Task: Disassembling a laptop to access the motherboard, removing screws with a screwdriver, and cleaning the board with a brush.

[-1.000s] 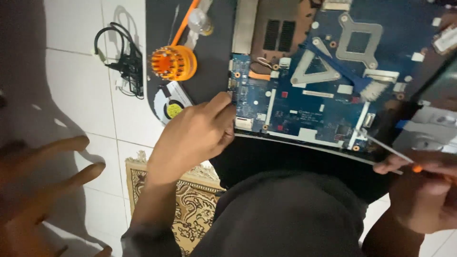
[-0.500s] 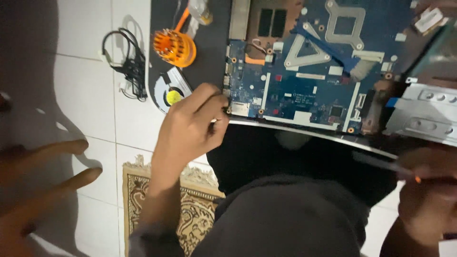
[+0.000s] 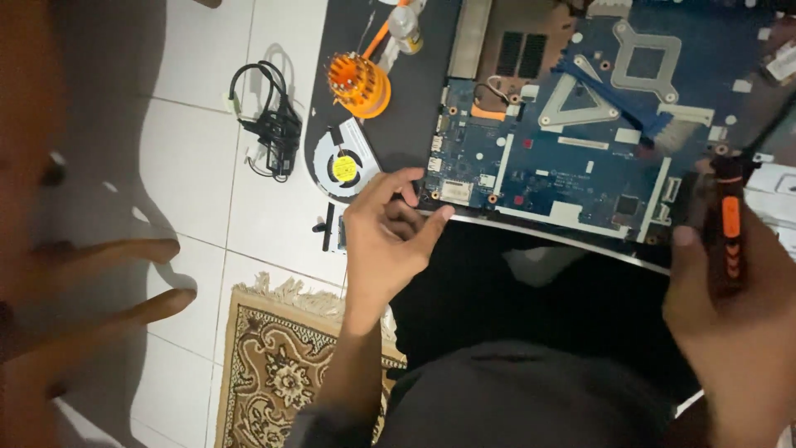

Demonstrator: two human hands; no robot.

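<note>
Seen from the head camera, a person sits over an opened laptop whose blue circuit board (image 3: pixel 572 158) lies bare in its dark casing, the near edge of the casing resting at the person's lap. The left hand (image 3: pixel 390 241) is at the board's lower left corner, thumb stretched along the casing's edge and fingers curled in loosely, the fingertips touching the corner beside a small silver port; whether anything is pinched between them cannot be told. The right hand (image 3: pixel 734 311) is closed around a black screwdriver with orange grip (image 3: pixel 728 228), held upright at the board's right end, its tip hidden against the dark edge there. To the left of the board, on a dark mat (image 3: pixel 410 99), lies a round cooling fan (image 3: pixel 342 166) with a yellow centre label, just beside the left hand, and above it stands an orange holder bristling with driver bits (image 3: pixel 359 81). A coiled black cable (image 3: pixel 272 124) lies on the white tiled floor (image 3: pixel 191 166), well apart from the board. A patterned brown rug (image 3: pixel 282 373) with a fringed edge lies under the left forearm. At the far left, blurred and close to the lens, another person's fingers (image 3: pixel 108 282) are spread over the tiles.
</note>
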